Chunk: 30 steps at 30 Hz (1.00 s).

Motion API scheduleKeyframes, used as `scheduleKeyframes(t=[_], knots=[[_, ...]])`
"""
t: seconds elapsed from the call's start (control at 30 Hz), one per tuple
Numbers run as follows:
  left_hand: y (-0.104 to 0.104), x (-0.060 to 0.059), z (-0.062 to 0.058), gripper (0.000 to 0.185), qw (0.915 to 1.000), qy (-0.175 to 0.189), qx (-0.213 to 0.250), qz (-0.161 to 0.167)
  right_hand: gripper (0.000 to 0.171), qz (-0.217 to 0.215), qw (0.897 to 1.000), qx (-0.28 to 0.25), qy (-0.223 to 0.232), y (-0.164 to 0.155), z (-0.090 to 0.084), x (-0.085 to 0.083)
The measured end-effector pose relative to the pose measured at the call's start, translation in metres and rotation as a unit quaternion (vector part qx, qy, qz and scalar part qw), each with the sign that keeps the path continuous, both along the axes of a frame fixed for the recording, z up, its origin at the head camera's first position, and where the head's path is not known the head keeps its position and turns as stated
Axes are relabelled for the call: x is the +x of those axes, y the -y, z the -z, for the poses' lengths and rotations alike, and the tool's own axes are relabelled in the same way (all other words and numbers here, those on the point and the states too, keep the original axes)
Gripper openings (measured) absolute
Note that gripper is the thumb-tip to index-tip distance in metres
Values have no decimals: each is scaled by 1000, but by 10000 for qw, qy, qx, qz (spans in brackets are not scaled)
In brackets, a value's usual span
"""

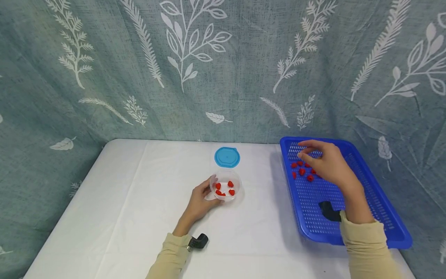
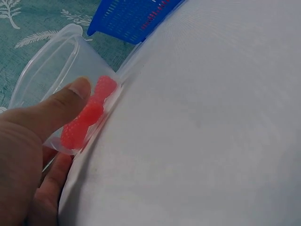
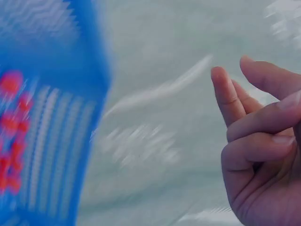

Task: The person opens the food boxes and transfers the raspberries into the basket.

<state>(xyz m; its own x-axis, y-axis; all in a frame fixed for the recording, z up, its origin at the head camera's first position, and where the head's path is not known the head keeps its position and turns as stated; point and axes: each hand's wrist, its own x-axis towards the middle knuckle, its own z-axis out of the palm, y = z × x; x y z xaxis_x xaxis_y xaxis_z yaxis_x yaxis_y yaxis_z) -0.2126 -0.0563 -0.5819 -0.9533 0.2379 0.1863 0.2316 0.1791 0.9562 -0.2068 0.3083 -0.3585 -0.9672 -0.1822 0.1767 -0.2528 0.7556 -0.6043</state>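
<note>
The fingers of the right hand are loosely bent, the thumb and index fingertips apart with nothing visible between them; this hand hovers above the far part of a blue basket. Under and beside it, several red berries lie in a loose cluster on the basket's slotted floor. The left hand grips a clear tub, its thumb against the outer wall and its other fingers curled round the side. The tub stands near the middle of the white table, well to the left of the basket, with a few more red berries at its bottom. Just beyond the tub lies a round blue lid. A grey-green curtain printed with white leaves hangs behind the table, and both arms wear beige sleeves.
</note>
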Motion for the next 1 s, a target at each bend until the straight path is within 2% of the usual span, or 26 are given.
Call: scheduleKeyframes(t=[0.13, 0.27, 0.37, 0.53, 0.67, 0.8, 0.9, 1.0], knots=[[0, 0, 1, 89, 10000, 48, 20, -12, 34, -207, 9990, -396, 51, 39, 2, 23], [-1, 0, 1, 89, 10000, 47, 68, -21, 31, -403, 9955, -811, 280, 65, 20, 30], [-1, 0, 1, 89, 9999, 38, 107, -52, 30, -480, 9908, -1081, 663, 81, 40, 27], [-3, 2, -1, 89, 9997, 0, 93, -204, 27, -552, 9850, -1187, 1120, 115, 67, 23], [-4, 8, -16, 86, 9998, -31, 48, -191, 24, -592, 9812, -1292, 1302, 139, 84, 20], [-3, 6, -13, 86, 9997, -97, 199, -60, 21, -570, 9821, -1341, 1195, 157, 113, 13], [-2, 0, 1, 88, 9998, -109, 175, -34, 18, -415, 9852, -1266, 1075, 167, 136, 8], [-2, 0, 0, 88, 9999, -120, 56, -34, 16, -267, 9877, -1063, 1112, 173, 148, 5]])
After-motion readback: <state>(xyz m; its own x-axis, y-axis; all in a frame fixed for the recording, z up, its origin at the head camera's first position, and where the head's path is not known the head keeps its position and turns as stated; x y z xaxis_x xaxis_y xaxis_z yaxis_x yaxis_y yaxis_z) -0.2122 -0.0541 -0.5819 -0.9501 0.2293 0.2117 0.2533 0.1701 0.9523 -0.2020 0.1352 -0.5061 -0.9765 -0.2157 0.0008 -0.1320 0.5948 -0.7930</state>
